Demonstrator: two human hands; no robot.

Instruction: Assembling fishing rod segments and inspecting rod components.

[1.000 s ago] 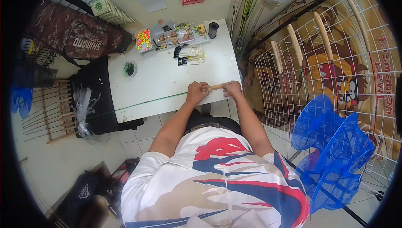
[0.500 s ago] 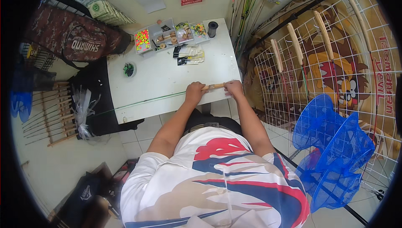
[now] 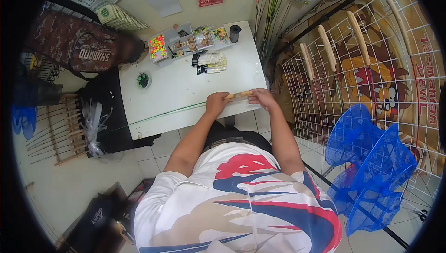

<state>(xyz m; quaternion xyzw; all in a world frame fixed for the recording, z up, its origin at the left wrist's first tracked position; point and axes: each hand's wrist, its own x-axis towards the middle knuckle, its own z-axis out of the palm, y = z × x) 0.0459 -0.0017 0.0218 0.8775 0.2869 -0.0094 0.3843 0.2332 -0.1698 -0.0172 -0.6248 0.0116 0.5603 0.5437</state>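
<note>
A fishing rod with a thin green blank [image 3: 179,110] and a light wooden handle [image 3: 241,94] lies level over the front part of the white table [image 3: 172,90]. My left hand [image 3: 216,104] is closed round the rod where blank meets handle. At the handle's butt end, my right hand [image 3: 264,99] pinches the wood, its fingers looser and straighter than the left's. Between the hands a short stretch of handle shows, with a paler section in its middle. The blank runs left past the table's edge.
Along the table's back stand a tray of bright beads [image 3: 158,48], boxes of small parts [image 3: 182,46] and a dark spool [image 3: 235,33]. Flat packets [image 3: 209,61] lie before them; a small green-filled tub [image 3: 143,80] is at left. Blue nets [image 3: 371,160] hang right beside a wire rack [image 3: 320,90].
My right hand has loosened and turned on the butt end, its fingers now more extended and more of the handle end showing. My left hand has hardly moved.
</note>
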